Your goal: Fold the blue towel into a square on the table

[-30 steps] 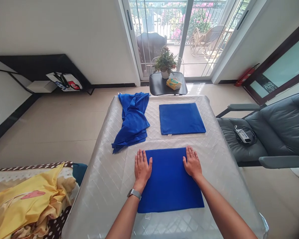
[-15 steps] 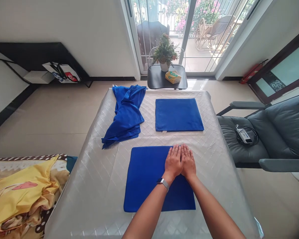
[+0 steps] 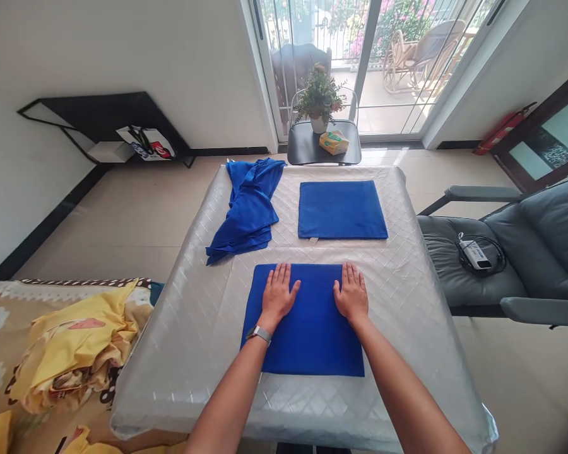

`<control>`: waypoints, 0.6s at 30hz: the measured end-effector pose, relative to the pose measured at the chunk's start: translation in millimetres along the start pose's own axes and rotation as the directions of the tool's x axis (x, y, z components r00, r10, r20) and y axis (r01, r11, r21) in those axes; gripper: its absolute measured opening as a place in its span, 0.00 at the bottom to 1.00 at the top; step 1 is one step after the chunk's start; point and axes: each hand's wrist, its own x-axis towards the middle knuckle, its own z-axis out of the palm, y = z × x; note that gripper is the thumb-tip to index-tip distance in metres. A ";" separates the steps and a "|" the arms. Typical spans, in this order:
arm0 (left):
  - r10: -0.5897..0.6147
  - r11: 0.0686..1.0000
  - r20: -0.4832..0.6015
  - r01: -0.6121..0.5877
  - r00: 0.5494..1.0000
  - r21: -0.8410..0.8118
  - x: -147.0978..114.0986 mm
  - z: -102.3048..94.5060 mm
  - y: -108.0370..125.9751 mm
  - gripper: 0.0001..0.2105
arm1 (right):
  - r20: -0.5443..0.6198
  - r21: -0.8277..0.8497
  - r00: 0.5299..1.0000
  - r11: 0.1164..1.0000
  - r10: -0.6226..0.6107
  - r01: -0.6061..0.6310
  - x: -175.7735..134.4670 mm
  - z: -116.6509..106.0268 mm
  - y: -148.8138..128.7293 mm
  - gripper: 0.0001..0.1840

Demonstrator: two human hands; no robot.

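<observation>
A blue rectangular cloth (image 3: 312, 328), which looks like a flat cushion cover, lies smooth on the table near me. On its left part my left hand (image 3: 279, 295) rests palm down, fingers stretched toward the far edge. My right hand (image 3: 353, 293) lies flat at its right edge, thumb held apart. Beyond them a second flat blue cloth (image 3: 341, 210), with a small white tag at its near edge, is spread out. A crumpled heap of blue cloths (image 3: 250, 208) sits at the far left of the table.
A silvery quilted cover drapes the table (image 3: 194, 328). At the right stands a grey armchair (image 3: 459, 284) with a cabled white device (image 3: 474, 255). Behind the table, a black chair (image 3: 303, 145) bears a potted plant (image 3: 319, 101) and a yellow packet (image 3: 334, 143). Yellow fabric (image 3: 85, 334) lies at left.
My hands were side by side on the cloth's right part. My left hand has slid to the left, so they are now apart. The view has shifted slightly.
</observation>
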 end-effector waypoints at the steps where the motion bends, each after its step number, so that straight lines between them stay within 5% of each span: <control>1: -0.030 0.999 -0.011 0.030 0.999 0.014 -1.4 -1.2 -13.6 0.32 | 0.000 0.006 1.000 1.000 -0.001 0.001 -0.2 0.9 0.4 0.37; 6: -0.107 0.993 -0.053 0.109 0.993 0.042 -5.4 -2.3 -51.4 0.33 | -0.007 0.018 1.000 1.000 -0.003 0.003 -0.8 3.0 1.5 0.37; 18: -0.113 0.994 -0.092 0.113 0.989 -0.005 -7.4 -2.3 -49.6 0.33 | 0.013 -0.071 1.000 0.997 0.016 -0.015 0.2 0.6 -0.1 0.37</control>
